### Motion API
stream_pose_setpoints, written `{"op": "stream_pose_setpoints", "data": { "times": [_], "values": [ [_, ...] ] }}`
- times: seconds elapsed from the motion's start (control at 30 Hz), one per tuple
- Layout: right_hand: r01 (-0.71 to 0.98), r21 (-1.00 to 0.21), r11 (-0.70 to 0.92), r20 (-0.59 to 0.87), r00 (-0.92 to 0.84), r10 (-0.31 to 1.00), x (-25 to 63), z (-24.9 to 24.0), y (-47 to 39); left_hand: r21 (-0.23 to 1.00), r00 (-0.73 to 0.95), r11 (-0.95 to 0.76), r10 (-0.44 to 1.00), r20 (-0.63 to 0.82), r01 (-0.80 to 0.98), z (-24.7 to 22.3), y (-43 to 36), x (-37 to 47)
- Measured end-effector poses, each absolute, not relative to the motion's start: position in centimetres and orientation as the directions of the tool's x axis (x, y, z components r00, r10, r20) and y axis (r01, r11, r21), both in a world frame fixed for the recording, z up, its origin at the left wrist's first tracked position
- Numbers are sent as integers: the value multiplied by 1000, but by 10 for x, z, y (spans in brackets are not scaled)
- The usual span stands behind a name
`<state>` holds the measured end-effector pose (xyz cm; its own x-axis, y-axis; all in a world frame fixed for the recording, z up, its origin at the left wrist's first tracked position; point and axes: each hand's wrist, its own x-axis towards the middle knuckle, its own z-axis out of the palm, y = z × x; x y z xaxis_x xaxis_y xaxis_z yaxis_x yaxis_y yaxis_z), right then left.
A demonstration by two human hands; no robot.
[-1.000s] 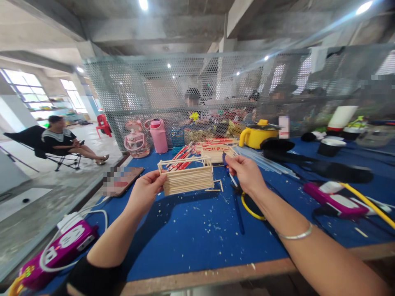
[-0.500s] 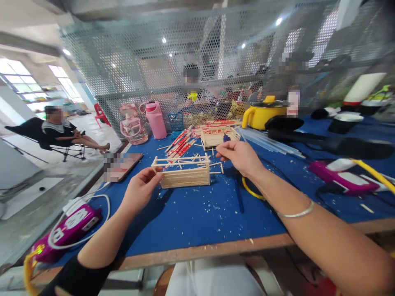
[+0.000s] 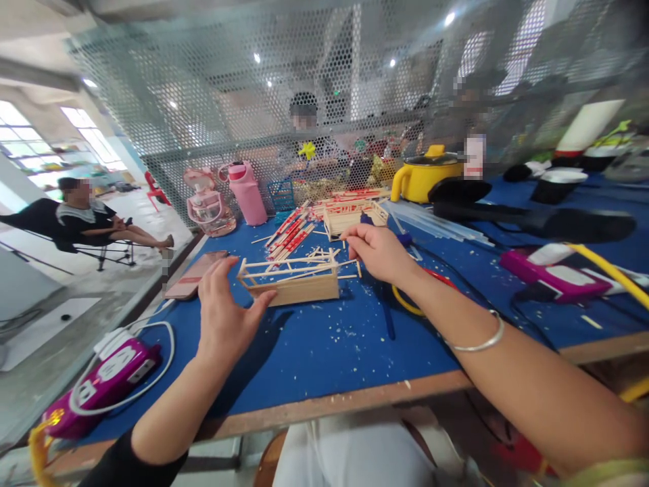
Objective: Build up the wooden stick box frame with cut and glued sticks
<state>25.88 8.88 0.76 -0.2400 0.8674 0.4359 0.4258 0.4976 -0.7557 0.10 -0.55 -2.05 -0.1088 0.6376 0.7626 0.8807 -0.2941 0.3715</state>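
A small box-shaped frame of thin wooden sticks (image 3: 303, 289) stands on the blue table. At its left end is my left hand (image 3: 226, 308), thumb and fingers spread apart, the thumb at the frame's lower left side. My right hand (image 3: 372, 249) is just beyond the frame's right end, thumb and fingertips pinched on a thin stick (image 3: 346, 264) that reaches over the frame. Behind lie loose sticks and red-and-white stick bundles (image 3: 291, 233), beside a second stick frame (image 3: 339, 222). A dark blue glue gun, partly hidden, is behind my right hand.
Pink bottle (image 3: 247, 194), clear pink bottle (image 3: 210, 206) and yellow pot (image 3: 430, 177) stand along the mesh screen. A phone (image 3: 190, 277) lies left. Purple power strips (image 3: 109, 379) with cables sit at both sides. Clear glue sticks (image 3: 441, 223) lie behind right. A person sits far left.
My left hand has opened from its pinch on the frame's left end. The view has shifted slightly. My right hand stays pinched near the frame's right end.
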Motion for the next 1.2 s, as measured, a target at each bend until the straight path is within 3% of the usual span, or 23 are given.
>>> {"op": "stream_pose_setpoints", "data": {
  "times": [0.07, 0.13, 0.23, 0.5, 0.73, 0.97, 1.2],
  "values": [
    [448, -736, 508, 433, -265, 862, 258, 4, 91, 57, 165, -369, 541, 825, 928, -11, -4, 8],
    [480, -720, 502, 423, -270, 865, 258, 1, 94, -159, 417, -464, 532, 737, 872, 0, 1, 19],
    [534, -706, 466, 395, -250, 884, 260, -1, 97, -247, 602, -578, 571, 558, 778, 16, 12, 36],
    [630, -656, 414, 242, -345, 907, 264, 0, 95, -215, 601, -597, 581, 548, 773, 25, 34, 40],
    [519, -725, 454, 219, -451, 865, 262, -1, 88, -199, 526, -496, 703, 479, 845, 34, 32, 56],
    [433, -760, 484, 250, -493, 833, 254, -1, 86, 37, 423, -482, 800, 427, 875, 31, 33, 60],
    [448, -749, 488, 253, -487, 836, 252, -7, 89, 136, 332, -396, 879, 341, 908, 34, 43, 70]
  ]
}}
